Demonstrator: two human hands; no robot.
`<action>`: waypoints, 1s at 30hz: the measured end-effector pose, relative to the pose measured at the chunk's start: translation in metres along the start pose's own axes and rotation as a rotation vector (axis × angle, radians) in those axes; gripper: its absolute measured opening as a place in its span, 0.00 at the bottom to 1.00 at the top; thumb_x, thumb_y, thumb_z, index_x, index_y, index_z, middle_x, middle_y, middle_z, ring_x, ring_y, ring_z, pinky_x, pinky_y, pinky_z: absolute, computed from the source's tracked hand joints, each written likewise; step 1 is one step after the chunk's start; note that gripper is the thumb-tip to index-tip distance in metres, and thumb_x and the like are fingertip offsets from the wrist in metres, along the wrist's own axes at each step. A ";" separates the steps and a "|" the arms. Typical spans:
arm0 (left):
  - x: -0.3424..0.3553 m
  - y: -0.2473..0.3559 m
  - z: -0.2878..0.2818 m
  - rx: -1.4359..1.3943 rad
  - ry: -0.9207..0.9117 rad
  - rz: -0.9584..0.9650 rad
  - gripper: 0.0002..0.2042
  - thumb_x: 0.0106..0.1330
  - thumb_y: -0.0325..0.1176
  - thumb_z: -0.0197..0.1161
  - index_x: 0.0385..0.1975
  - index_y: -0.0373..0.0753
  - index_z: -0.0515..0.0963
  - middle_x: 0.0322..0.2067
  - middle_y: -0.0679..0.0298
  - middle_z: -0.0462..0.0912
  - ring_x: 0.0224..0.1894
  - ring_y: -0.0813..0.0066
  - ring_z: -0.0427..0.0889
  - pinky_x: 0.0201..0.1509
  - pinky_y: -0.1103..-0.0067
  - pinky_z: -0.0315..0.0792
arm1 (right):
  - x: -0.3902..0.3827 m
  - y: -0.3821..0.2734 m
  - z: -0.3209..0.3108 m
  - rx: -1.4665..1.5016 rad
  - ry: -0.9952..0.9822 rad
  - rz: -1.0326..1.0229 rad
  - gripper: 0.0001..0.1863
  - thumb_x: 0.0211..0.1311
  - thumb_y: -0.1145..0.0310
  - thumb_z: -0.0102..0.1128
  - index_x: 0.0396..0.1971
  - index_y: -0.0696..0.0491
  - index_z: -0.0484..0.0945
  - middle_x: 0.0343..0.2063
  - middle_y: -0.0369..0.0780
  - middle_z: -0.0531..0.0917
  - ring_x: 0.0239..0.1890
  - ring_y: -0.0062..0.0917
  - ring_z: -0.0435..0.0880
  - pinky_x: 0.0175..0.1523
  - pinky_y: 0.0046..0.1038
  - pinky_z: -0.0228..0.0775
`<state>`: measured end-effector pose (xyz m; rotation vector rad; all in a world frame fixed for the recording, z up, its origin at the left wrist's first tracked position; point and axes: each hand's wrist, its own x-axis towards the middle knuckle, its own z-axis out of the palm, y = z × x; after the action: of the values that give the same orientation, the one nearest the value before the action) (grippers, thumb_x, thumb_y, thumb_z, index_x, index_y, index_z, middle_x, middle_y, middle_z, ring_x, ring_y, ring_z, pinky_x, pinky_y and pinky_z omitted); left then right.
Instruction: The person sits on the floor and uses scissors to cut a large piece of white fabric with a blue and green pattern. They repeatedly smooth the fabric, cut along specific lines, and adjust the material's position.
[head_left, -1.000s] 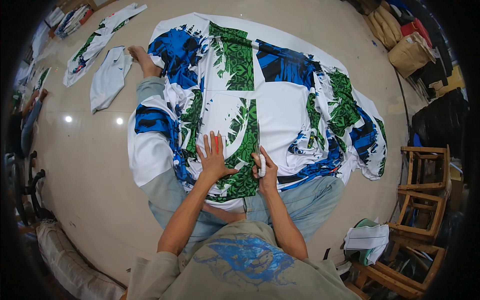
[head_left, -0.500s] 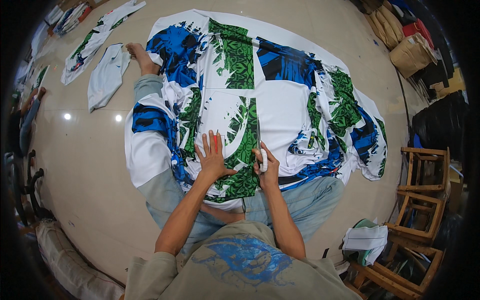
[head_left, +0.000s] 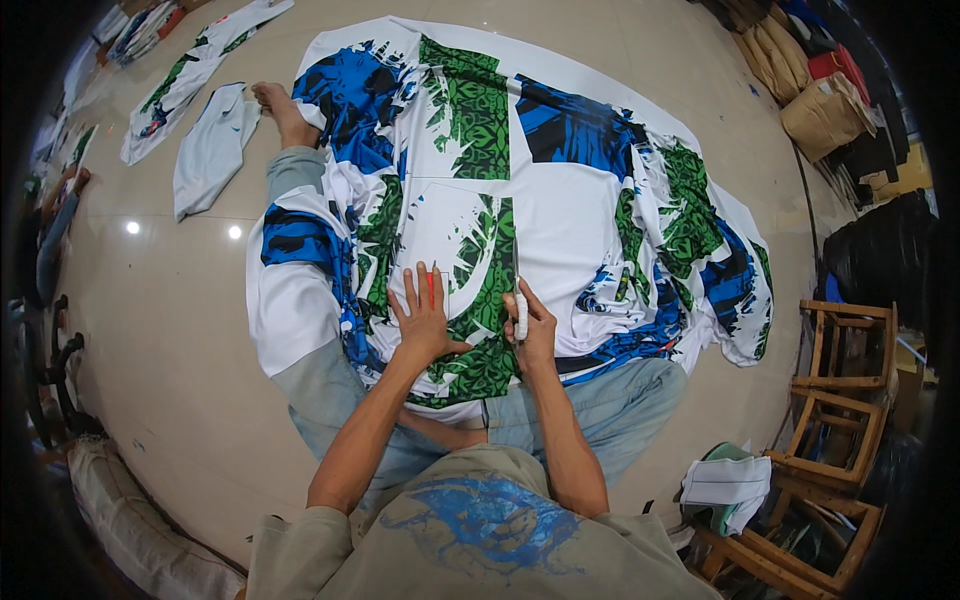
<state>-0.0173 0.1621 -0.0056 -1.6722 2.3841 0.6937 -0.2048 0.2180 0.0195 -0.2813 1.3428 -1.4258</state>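
Observation:
A large white printed fabric (head_left: 570,205) with green, blue and black patterns is spread over the floor and across my legs. My left hand (head_left: 422,330) lies flat on it with fingers spread, pressing beside a green patterned strip (head_left: 492,275). A small red patch shows between those fingers. In my right hand (head_left: 538,332) is a pair of scissors (head_left: 521,316) with white-covered handles. Their blades point away from me along the right edge of the green strip, and the tips are hard to make out.
Cut fabric pieces (head_left: 215,150) lie on the tiled floor at the far left. Wooden stools (head_left: 835,390) stand at the right, one bearing a folded white cloth (head_left: 727,483). Paper bags (head_left: 828,115) line the far right, and a pale sack (head_left: 140,520) lies at the lower left.
The scissors' handles have drawn together in my right hand, and less of the dark blades shows. My left hand stays in place on the fabric.

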 end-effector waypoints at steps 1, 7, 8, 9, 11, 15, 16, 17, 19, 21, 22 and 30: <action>0.000 -0.001 0.001 -0.001 0.004 0.009 0.81 0.29 0.67 0.82 0.76 0.28 0.33 0.77 0.40 0.26 0.78 0.36 0.20 0.70 0.31 0.27 | 0.002 -0.001 0.000 0.026 -0.009 0.001 0.32 0.60 0.73 0.73 0.65 0.56 0.74 0.33 0.38 0.86 0.15 0.14 0.72 0.18 0.18 0.61; 0.001 -0.002 0.001 0.005 0.005 0.023 0.81 0.29 0.67 0.81 0.75 0.26 0.33 0.76 0.37 0.26 0.77 0.33 0.21 0.68 0.28 0.29 | 0.016 -0.009 0.009 0.090 -0.011 -0.001 0.32 0.60 0.73 0.73 0.66 0.56 0.73 0.32 0.37 0.86 0.14 0.13 0.71 0.17 0.18 0.60; 0.001 -0.002 0.001 0.005 0.017 0.027 0.81 0.29 0.67 0.81 0.75 0.26 0.33 0.76 0.37 0.26 0.77 0.32 0.21 0.68 0.28 0.29 | 0.018 -0.009 0.011 0.068 -0.011 -0.007 0.32 0.60 0.73 0.73 0.66 0.56 0.73 0.32 0.36 0.86 0.14 0.13 0.71 0.17 0.18 0.60; 0.001 -0.002 0.002 0.003 0.026 0.033 0.81 0.29 0.67 0.81 0.75 0.25 0.34 0.76 0.37 0.26 0.77 0.32 0.21 0.68 0.28 0.29 | 0.019 -0.007 0.010 0.046 -0.007 -0.012 0.32 0.60 0.73 0.73 0.66 0.56 0.74 0.32 0.36 0.86 0.14 0.13 0.71 0.17 0.18 0.60; 0.001 -0.004 0.005 0.002 0.038 0.046 0.81 0.29 0.67 0.81 0.75 0.25 0.34 0.76 0.37 0.26 0.77 0.32 0.21 0.68 0.28 0.30 | 0.021 -0.004 0.009 0.011 -0.003 -0.013 0.32 0.60 0.72 0.73 0.66 0.55 0.74 0.32 0.36 0.86 0.14 0.13 0.71 0.17 0.17 0.61; 0.001 -0.002 0.003 0.001 0.025 0.019 0.80 0.28 0.67 0.81 0.76 0.27 0.37 0.77 0.39 0.29 0.78 0.35 0.22 0.70 0.31 0.28 | 0.022 -0.004 0.010 -0.014 0.009 -0.009 0.32 0.60 0.72 0.74 0.65 0.56 0.74 0.30 0.35 0.86 0.14 0.13 0.71 0.18 0.17 0.61; 0.000 -0.001 0.002 0.001 0.026 0.020 0.80 0.28 0.67 0.81 0.76 0.27 0.37 0.77 0.39 0.29 0.78 0.35 0.23 0.70 0.31 0.28 | 0.022 -0.006 0.012 -0.013 0.014 -0.009 0.32 0.59 0.71 0.74 0.65 0.56 0.74 0.30 0.35 0.85 0.14 0.13 0.71 0.18 0.17 0.60; 0.000 -0.001 0.001 0.000 0.028 0.020 0.80 0.28 0.67 0.81 0.76 0.27 0.37 0.77 0.39 0.29 0.78 0.35 0.23 0.70 0.31 0.28 | 0.022 -0.009 0.013 0.006 0.016 -0.012 0.32 0.59 0.71 0.74 0.65 0.56 0.74 0.29 0.34 0.85 0.14 0.13 0.71 0.18 0.17 0.60; -0.001 -0.002 0.002 -0.003 0.042 0.027 0.80 0.27 0.67 0.82 0.76 0.27 0.37 0.77 0.39 0.29 0.78 0.35 0.24 0.70 0.31 0.28 | 0.020 -0.020 0.019 0.047 0.023 -0.013 0.32 0.59 0.71 0.74 0.64 0.56 0.75 0.27 0.34 0.84 0.15 0.13 0.71 0.18 0.17 0.59; -0.001 -0.002 0.003 -0.012 0.074 0.043 0.80 0.27 0.67 0.82 0.76 0.27 0.38 0.77 0.39 0.29 0.78 0.35 0.24 0.70 0.31 0.28 | 0.030 -0.021 0.020 -0.010 0.025 -0.027 0.31 0.59 0.71 0.73 0.64 0.55 0.76 0.25 0.33 0.82 0.15 0.13 0.70 0.18 0.17 0.58; 0.000 -0.002 0.003 -0.018 0.074 0.045 0.80 0.27 0.67 0.82 0.76 0.27 0.38 0.77 0.39 0.30 0.78 0.35 0.24 0.70 0.31 0.28 | 0.035 -0.022 0.019 0.002 0.015 -0.027 0.31 0.60 0.71 0.73 0.64 0.55 0.76 0.25 0.33 0.82 0.15 0.13 0.70 0.18 0.17 0.58; 0.000 -0.001 0.004 -0.012 0.072 0.039 0.80 0.27 0.66 0.82 0.76 0.27 0.38 0.77 0.38 0.29 0.78 0.35 0.24 0.70 0.31 0.27 | 0.050 -0.017 0.016 -0.035 -0.025 -0.009 0.32 0.60 0.71 0.74 0.65 0.55 0.75 0.27 0.32 0.82 0.15 0.13 0.71 0.18 0.18 0.58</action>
<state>-0.0164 0.1637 -0.0091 -1.6881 2.4720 0.6667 -0.2199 0.1651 0.0144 -0.3280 1.3489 -1.4032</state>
